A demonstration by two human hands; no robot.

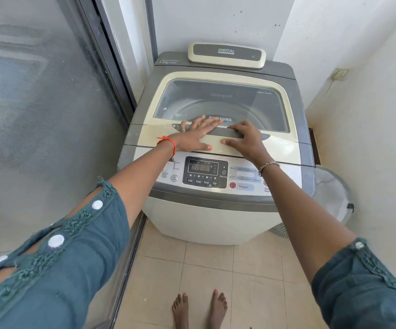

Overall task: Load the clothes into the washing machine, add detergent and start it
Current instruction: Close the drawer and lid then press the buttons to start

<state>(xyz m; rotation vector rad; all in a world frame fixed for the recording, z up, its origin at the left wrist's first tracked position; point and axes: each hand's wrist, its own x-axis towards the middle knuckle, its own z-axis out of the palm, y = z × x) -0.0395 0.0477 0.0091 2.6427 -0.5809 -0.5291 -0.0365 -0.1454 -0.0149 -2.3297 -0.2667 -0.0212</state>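
Observation:
A cream and grey top-loading washing machine (pixel 216 217) stands in the corner, its glass-windowed lid (pixel 220 100) down flat. My left hand (pixel 198 135) lies flat with spread fingers on the lid's front panel, over the grey handle strip (pixel 254 135). My right hand (pixel 246 138) rests beside it, fingers bent onto the same handle strip, thumb on the cream panel. The control panel (pixel 206 172) below my wrists shows a dark display and a red Program button (pixel 232 185). No clothes or detergent are visible.
A sliding screen door (pixel 37 115) runs along the left. A white wall (pixel 370 127) closes the right side. A light mesh basket (pixel 334 193) sits between machine and wall. My bare feet (pixel 199 307) stand on beige floor tiles.

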